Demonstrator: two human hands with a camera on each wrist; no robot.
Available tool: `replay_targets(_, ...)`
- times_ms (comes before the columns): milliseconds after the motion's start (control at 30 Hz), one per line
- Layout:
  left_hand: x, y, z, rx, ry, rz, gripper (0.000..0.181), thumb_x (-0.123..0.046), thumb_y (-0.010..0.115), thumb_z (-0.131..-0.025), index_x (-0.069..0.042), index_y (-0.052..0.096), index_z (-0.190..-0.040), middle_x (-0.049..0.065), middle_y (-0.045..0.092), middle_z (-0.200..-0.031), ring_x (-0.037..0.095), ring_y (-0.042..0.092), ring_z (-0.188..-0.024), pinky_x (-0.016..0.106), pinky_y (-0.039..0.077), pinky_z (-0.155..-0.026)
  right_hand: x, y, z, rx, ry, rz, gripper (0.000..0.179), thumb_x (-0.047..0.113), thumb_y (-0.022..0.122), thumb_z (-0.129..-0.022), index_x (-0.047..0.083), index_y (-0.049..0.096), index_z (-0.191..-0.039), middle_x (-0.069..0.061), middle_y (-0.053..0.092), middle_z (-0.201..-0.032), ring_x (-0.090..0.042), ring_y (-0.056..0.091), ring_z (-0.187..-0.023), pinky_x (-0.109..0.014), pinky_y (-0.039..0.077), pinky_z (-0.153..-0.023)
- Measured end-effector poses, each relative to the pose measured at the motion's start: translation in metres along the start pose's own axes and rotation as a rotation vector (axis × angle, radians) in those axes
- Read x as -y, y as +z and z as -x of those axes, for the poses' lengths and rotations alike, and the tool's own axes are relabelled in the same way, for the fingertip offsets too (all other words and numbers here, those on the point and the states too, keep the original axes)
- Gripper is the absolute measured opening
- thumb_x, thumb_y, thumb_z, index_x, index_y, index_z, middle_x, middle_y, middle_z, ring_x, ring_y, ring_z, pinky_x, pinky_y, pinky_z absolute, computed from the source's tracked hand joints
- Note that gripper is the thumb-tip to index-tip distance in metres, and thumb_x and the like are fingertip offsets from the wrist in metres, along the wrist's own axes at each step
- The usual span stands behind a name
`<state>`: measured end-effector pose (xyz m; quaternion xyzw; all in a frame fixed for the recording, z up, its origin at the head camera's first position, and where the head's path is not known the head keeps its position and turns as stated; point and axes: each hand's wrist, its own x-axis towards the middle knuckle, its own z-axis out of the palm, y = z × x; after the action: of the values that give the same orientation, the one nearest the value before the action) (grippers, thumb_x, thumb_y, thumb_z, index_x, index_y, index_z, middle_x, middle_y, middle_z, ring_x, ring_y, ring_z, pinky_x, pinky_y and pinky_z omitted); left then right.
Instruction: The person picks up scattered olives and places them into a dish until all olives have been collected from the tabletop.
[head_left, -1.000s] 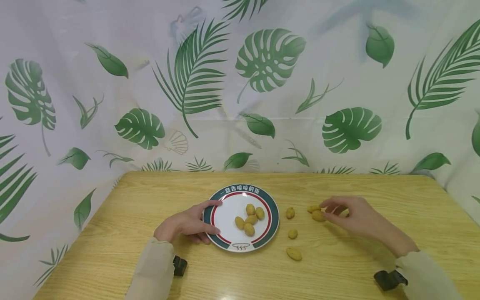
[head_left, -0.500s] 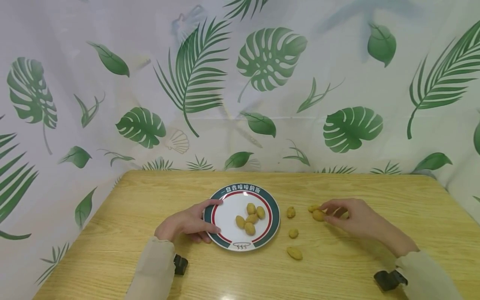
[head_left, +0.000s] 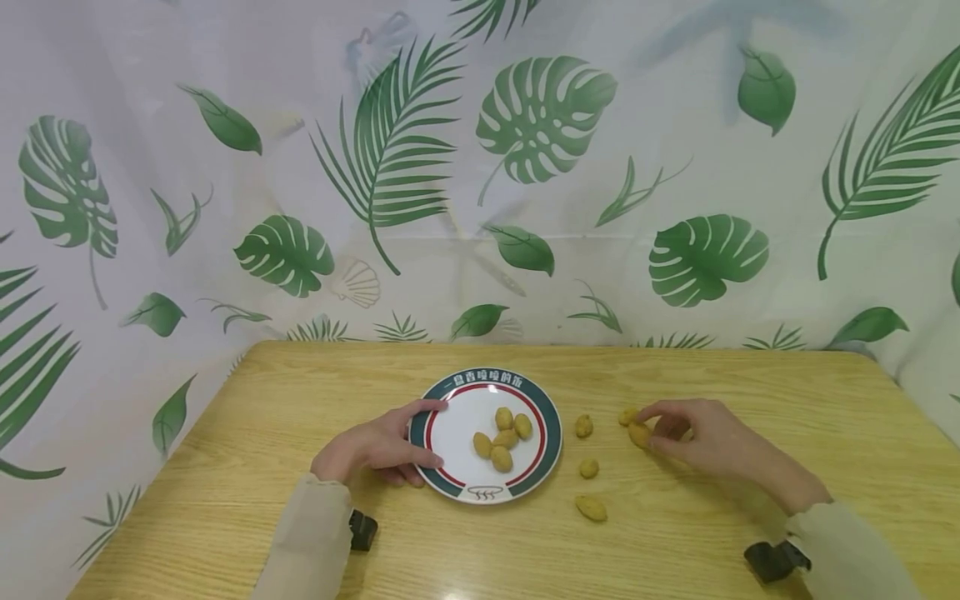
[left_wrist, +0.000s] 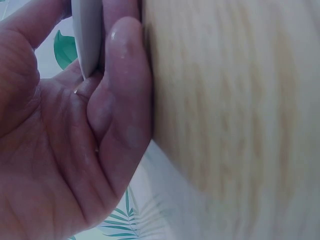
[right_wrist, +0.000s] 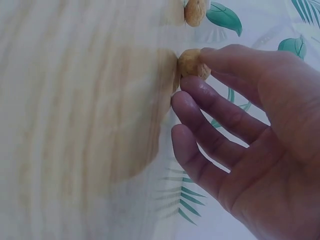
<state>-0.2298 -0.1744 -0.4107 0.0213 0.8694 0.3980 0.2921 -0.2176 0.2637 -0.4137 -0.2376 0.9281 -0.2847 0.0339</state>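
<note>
My left hand point(head_left: 378, 446) grips the left rim of a round white plate point(head_left: 453, 429) with a dark green border and a red ring. Its thumb lies on top and other fingers are underneath; in the left wrist view the plate point(left_wrist: 87, 37) stands edge-on between them. Several small yellow-brown oval pieces, like tiny potatoes, lie in the plate. At the right, my right hand point(head_left: 708, 437) pinches another yellow-brown oval piece point(head_left: 640, 435) between thumb and fingertips, at table level. A similar piece point(head_left: 627, 416) lies just behind it. In the right wrist view the pinched piece point(right_wrist: 190, 64) is partly covered by fingers.
Between plate and right hand lie three more pieces: one at the back point(head_left: 583, 426), a small round one point(head_left: 588, 468) and a longer one point(head_left: 591, 507) at the front. The wooden table point(head_left: 675, 542) ends at a leaf-patterned curtain point(head_left: 450, 167).
The piece at my right fingertips has turned slightly and sits more tilted, its near end closer to my hand. My left hand and the plate stay as they were.
</note>
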Motion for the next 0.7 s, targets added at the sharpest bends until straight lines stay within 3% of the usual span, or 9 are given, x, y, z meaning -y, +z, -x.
replay_targets(700, 0.0017, 0.0013, -0.0014, -0.005, 0.004, 0.002, 0.08, -0.028, 0.081, -0.089, -0.04, 0.037, -0.155, 0.009, 0.073, -0.074, 0.015, 0.07, -0.06, 0.025, 0.053, -0.055, 0.004, 0.0058, -0.0082, 0.02, 0.034, -0.005, 0.029, 0.027, 0.082, -0.086, 0.017, 0.072, -0.111, 0.004, 0.07, -0.091, 0.0, 0.062, -0.074, -0.023, 0.052, -0.068)
